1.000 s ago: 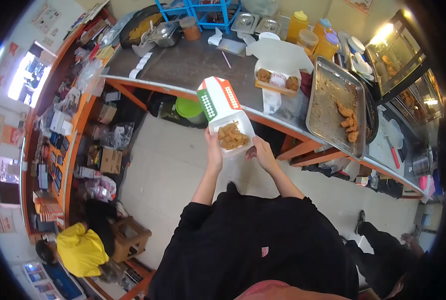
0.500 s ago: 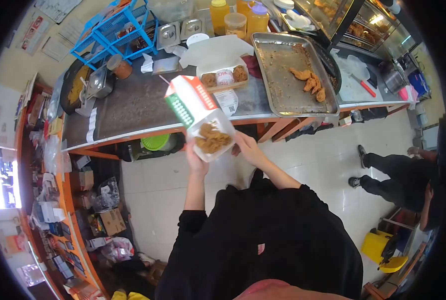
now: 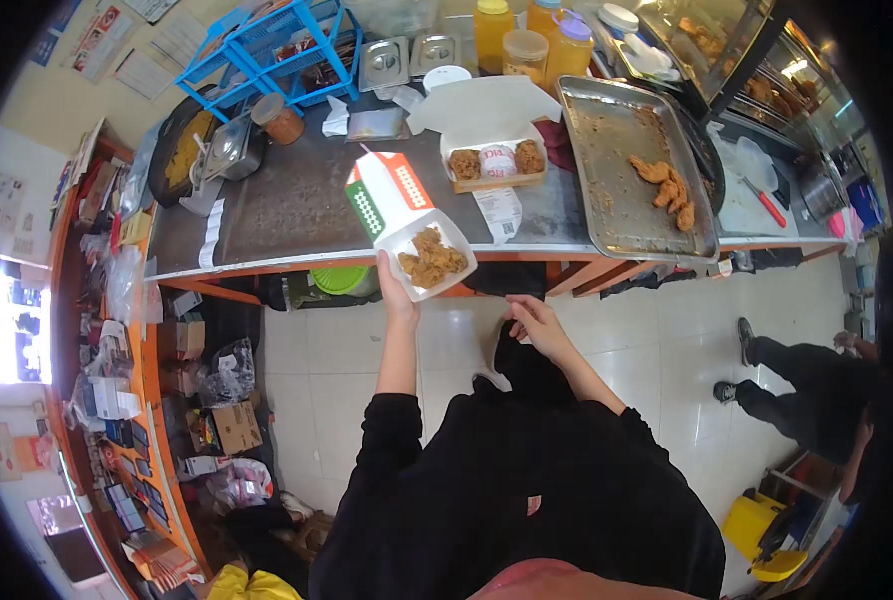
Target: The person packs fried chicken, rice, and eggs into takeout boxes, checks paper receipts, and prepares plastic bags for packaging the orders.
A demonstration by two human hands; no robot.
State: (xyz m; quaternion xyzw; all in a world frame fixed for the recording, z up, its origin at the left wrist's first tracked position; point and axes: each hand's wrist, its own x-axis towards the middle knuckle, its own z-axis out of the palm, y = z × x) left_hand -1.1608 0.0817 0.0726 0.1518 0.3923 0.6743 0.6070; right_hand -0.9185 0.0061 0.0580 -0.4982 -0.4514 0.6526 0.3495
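A loose black top (image 3: 526, 450), matte and plain, is worn by the person. On its front sits a small, pinkish, roughly rectangular emblem (image 3: 534, 506) with marks too tiny to read. The left sleeve (image 3: 390, 428) and right sleeve (image 3: 638, 428) match in black, ending in bunched folds near the elbows. The left hand (image 3: 395, 292) and right hand (image 3: 539, 326) are bare. Dark trousers (image 3: 538, 368) show beyond the top, with a pale-edged shoe (image 3: 499, 378).

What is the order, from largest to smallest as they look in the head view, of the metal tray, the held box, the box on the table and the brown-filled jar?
1. Metal tray
2. Held box and table box: they look alike, and the held one may be nearer the camera, so unranked
3. Brown-filled jar
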